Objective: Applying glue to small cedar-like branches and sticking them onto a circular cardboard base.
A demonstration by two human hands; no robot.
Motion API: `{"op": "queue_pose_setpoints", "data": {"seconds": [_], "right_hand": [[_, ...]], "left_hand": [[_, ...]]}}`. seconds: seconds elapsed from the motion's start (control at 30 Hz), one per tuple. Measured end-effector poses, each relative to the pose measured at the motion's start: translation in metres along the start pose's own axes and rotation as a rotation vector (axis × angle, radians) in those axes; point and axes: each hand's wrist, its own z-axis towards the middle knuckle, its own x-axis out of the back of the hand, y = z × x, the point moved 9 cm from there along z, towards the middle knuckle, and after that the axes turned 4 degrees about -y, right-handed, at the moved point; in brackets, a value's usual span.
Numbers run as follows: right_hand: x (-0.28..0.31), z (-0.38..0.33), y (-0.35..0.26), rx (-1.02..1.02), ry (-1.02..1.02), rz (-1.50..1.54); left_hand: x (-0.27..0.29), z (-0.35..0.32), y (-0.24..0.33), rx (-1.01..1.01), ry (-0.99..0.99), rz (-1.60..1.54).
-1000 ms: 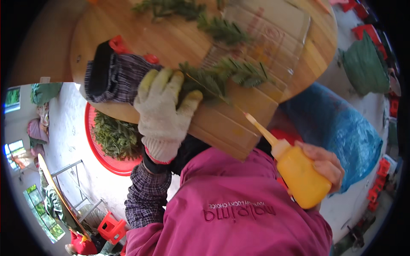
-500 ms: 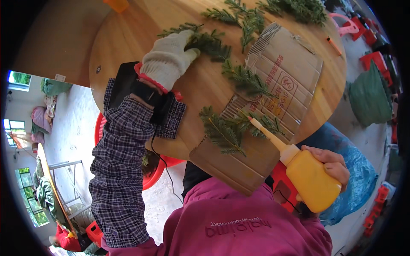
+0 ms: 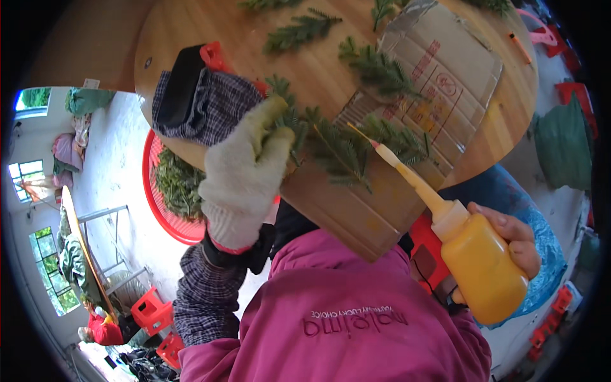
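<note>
My left hand [image 3: 245, 172], in a white knitted glove, pinches a green fir sprig [image 3: 280, 88] between thumb and fingers, left of the cardboard. My bare right hand [image 3: 512, 232] is wrapped round a squeeze bottle of yellow liquid [image 3: 484, 264]. Its long nozzle points up and left over the sprigs, and a thin yellow strand [image 3: 361, 132] runs from its tip. Two fir sprigs lie close together below it, one [image 3: 340, 156] left of the other [image 3: 401, 141], on the flattened cardboard [image 3: 356, 207]. Another sprig [image 3: 382, 73] rests farther up, partly on the cardboard.
A round wooden table [image 3: 210, 25] carries a checked cloth [image 3: 223, 102], a black phone-like slab [image 3: 181, 86], a loose sprig [image 3: 299, 33] and an orange marker [image 3: 520, 48]. Below its left edge stands a red basket [image 3: 150, 172] of greenery. Blue plastic sheeting [image 3: 547, 254] lies right.
My left hand has drawn back toward me, bringing a sprig from the far table to beside the cardboard. A yellow strand now shows at the nozzle tip. The whole view has shifted.
</note>
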Motion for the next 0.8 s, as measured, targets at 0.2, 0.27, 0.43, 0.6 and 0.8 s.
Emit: {"op": "queue_pose_setpoints", "data": {"seconds": [0.2,0.27,0.43,0.6,0.8], "right_hand": [[-0.026,0.009,0.003,-0.072,-0.091,0.031],[-0.037,0.011,0.004,-0.077,-0.100,0.051],[-0.063,0.007,0.006,-0.147,0.062,0.001],[-0.073,0.009,0.006,-0.115,0.112,-0.145],[-0.084,0.021,0.004,-0.120,0.052,-0.308]], "left_hand": [[-0.005,-0.030,-0.003,-0.352,0.067,0.265],[-0.002,-0.029,-0.003,-0.357,0.051,0.304],[-0.002,-0.026,0.003,-0.480,0.078,0.477],[-0.013,-0.018,-0.009,-0.396,-0.023,0.355],[-0.008,-0.012,0.002,-0.508,0.113,0.612]]}}
